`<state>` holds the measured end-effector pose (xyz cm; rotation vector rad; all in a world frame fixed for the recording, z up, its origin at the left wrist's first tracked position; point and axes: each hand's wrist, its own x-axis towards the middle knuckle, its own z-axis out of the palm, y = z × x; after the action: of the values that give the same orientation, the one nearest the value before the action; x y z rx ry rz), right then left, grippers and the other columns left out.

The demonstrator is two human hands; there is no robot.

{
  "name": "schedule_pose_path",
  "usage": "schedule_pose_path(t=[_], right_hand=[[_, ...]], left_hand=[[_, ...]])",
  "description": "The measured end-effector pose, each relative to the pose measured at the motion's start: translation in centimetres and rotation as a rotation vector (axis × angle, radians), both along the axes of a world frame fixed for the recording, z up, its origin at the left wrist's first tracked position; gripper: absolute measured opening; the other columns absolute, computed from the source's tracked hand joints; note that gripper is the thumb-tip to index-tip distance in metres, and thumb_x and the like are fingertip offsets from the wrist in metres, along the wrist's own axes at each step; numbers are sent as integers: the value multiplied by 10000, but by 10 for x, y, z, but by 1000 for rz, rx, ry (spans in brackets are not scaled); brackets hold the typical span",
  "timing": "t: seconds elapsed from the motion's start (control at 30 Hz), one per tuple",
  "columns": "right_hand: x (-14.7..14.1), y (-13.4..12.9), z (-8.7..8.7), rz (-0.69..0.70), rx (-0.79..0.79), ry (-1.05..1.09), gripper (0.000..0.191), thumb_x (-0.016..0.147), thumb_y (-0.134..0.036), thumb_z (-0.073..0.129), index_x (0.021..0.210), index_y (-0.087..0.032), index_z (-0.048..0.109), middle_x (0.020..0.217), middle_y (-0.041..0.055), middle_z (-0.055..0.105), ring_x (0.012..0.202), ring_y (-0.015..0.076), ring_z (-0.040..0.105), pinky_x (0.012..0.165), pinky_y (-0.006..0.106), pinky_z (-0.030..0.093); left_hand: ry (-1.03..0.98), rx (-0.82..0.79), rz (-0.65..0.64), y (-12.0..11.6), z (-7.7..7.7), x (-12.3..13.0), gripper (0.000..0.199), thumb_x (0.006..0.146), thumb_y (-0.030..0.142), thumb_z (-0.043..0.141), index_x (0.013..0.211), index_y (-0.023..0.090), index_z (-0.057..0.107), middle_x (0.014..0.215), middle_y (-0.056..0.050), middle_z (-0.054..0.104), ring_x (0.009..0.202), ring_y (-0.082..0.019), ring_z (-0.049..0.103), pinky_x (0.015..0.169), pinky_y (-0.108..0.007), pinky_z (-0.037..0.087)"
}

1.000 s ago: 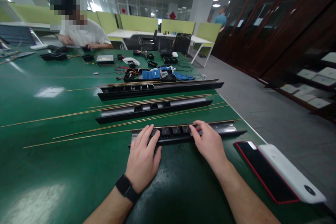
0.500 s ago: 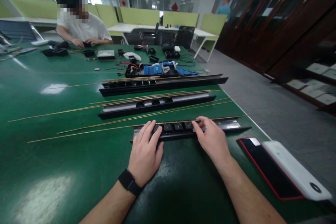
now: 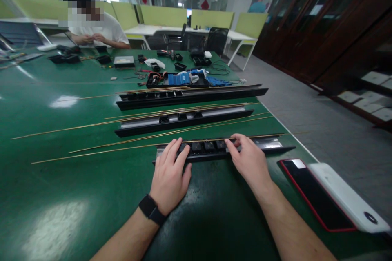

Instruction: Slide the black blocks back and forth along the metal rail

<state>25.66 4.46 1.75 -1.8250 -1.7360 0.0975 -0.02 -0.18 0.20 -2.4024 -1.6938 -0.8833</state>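
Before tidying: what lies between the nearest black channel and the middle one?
In the head view, thin golden rods lie on the green tabletop beyond the nearest black channel.

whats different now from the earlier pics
Across the table, the co-worker's hands have lifted away from a black part and come together. The view has shifted slightly. Your left hand and right hand stay at the near channel; the sticks and red-edged phone stay put.

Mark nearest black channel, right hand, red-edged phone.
Nearest black channel [image 3: 211,157], head view: near side wall.
Right hand [image 3: 250,155], head view: back of it.
Red-edged phone [image 3: 317,195], head view: dark face, middle.
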Motion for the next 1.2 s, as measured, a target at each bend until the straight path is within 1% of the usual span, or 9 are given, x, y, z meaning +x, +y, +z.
schedule_pose_path(t=[0.17,0.33,0.47,0.57,0.8,0.97,1.2], right_hand=[[2,2,-3,-4,15,-6,399,991,-559,561,1140,-219,707,986,65,726,912,252,687,768,360,471],[1,0,1,-12,2,0,400,983,-555,574,1159,-221,705,983,59,732,898,251,691,760,363,469],[0,-2,5,21,-4,24,417,987,-544,568,1209,-218,705,949,57,734,871,252,695,755,368,474],[-1,-2,6,47,9,41,416,997,-526,554,1228,-218,709,949,58,737,872,251,696,773,374,482],[-2,0,2,42,51,55,376,996,-528,560,1128,-217,724,941,64,730,871,244,690,773,364,478],[-1,0,1,36,48,54,341,992,-511,582,1115,-226,720,946,55,721,878,239,683,777,356,470],[-1,0,2,30,54,35,356,994,-519,571,1123,-220,715,945,55,721,890,238,685,785,361,473]], left_hand=[[3,11,-1,0,0,0,450,988,221,577,1438,205,554,1597,-156,509,1505,-347,447,1143,-567,485],[3,9,-2,0,0,0,451,992,224,576,1442,203,549,1602,-158,503,1509,-347,440,1155,-573,471],[-17,1,-7,0,0,0,469,981,216,585,1449,225,547,1603,-157,503,1509,-355,441,1143,-579,478],[-13,1,-5,0,1,0,468,983,219,581,1450,221,545,1601,-158,505,1507,-355,445,1143,-580,477],[-13,5,-5,0,0,0,463,978,222,588,1441,211,559,1603,-158,504,1506,-353,446,1145,-575,477],[-9,-2,-4,0,1,0,459,981,225,583,1439,209,560,1601,-157,506,1505,-353,448,1128,-568,490],[-2,7,-5,0,1,1,460,984,218,584,1443,207,549,1601,-162,504,1508,-348,443,1146,-572,476]])
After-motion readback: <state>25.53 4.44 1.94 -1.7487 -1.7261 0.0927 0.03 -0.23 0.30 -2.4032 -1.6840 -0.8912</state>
